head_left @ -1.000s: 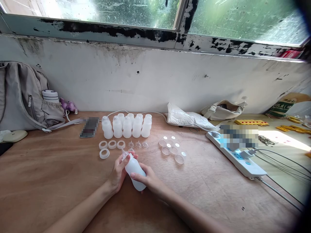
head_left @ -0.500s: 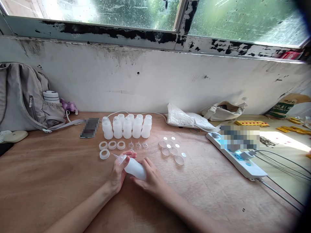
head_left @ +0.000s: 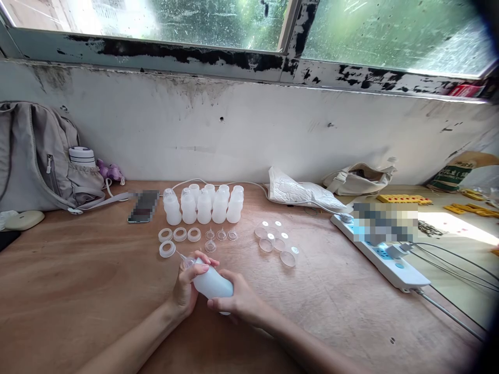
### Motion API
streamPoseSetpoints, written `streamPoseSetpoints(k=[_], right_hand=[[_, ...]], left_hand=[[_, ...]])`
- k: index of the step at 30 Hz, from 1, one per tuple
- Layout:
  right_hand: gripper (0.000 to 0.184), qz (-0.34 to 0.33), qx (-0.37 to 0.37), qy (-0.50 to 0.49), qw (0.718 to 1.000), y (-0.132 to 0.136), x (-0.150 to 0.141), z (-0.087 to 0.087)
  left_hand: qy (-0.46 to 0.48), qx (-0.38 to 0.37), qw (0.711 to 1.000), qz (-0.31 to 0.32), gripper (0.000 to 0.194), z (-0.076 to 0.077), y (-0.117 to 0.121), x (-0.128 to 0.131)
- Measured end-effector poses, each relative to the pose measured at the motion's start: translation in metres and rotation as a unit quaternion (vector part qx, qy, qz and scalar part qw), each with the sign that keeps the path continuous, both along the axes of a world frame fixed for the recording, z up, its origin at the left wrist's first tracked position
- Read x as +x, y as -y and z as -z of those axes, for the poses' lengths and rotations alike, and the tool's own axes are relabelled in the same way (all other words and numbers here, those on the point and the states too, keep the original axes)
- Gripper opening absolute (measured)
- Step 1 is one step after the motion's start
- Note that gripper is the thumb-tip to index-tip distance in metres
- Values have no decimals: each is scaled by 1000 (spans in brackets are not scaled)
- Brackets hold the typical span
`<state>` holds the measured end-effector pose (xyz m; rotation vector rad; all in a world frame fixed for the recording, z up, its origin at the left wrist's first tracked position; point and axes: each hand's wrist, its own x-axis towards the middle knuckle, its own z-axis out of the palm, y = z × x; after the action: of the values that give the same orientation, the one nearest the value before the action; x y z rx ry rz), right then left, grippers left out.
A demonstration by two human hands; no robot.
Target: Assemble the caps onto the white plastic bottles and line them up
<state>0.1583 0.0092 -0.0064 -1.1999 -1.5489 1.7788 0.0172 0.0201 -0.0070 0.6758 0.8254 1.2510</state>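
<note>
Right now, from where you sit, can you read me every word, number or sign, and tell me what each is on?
I can't read any words or numbers for sure.
Green-labelled bag at the far right: pale writing, too blurred to read.
Red item on the window ledge: too blurred to read.
Clear caps: white spots, too small to tell any writing.
Held bottle: no lettering shows.

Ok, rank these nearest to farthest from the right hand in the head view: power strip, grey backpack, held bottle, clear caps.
1. Held bottle: touching the right hand, on its left side.
2. Clear caps: ahead and to the right.
3. Power strip: farther right.
4. Grey backpack: far left, at the back.
</note>
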Motion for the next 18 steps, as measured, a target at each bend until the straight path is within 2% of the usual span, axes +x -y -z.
streamPoseSetpoints(k=[2,6,9,18], right_hand=[[40,-11,-74,-37,997,2,-2,-2],[32,-1,-149,-109,983,6,-5,-6],[28,0,-180,-164,970,8,-4,-3],[15,-67,-236,-263,933,4,-1,5]], left_hand=[[-11,-1,1000,1,5,-1,0,-1],[-30,2,999,11,6,-3,3,-2],[-40,5,999,15,6,-5,3,-2],[-40,0,999,17,5,-10,5,-1]])
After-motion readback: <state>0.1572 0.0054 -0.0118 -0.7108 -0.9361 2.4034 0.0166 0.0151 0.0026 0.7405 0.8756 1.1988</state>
